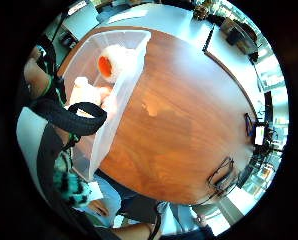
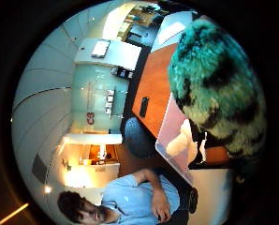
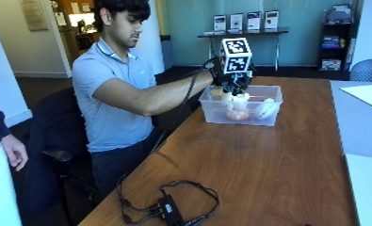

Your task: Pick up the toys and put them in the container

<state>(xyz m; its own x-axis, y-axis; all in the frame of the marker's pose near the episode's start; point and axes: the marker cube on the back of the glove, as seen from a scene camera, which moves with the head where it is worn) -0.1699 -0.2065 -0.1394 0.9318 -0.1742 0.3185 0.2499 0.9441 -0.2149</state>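
Note:
Over the near end of a clear plastic container [image 3: 215,114] on the wooden table, my gloved right hand [image 3: 231,81] hangs with its fingers curled around a teal and black furry toy [image 2: 214,79]. The same toy [image 1: 69,182] sits right against the palm in the little finger side view. Inside the container [image 1: 114,115] lie a white plush toy with an orange patch [image 1: 114,62] and a cream plush toy [image 1: 86,92]. From outside they show as an orange toy [image 3: 238,114] and a white toy [image 3: 267,108]. The held toy is mostly hidden by the hand in the outside view.
A black device with looped cables [image 3: 166,207] lies near the table's front edge. Glasses [image 1: 221,175] and a dark phone [image 2: 143,107] rest on the wood. White paper [image 3: 367,94] covers the grey table at the right. The person sits on a dark chair [image 3: 54,136].

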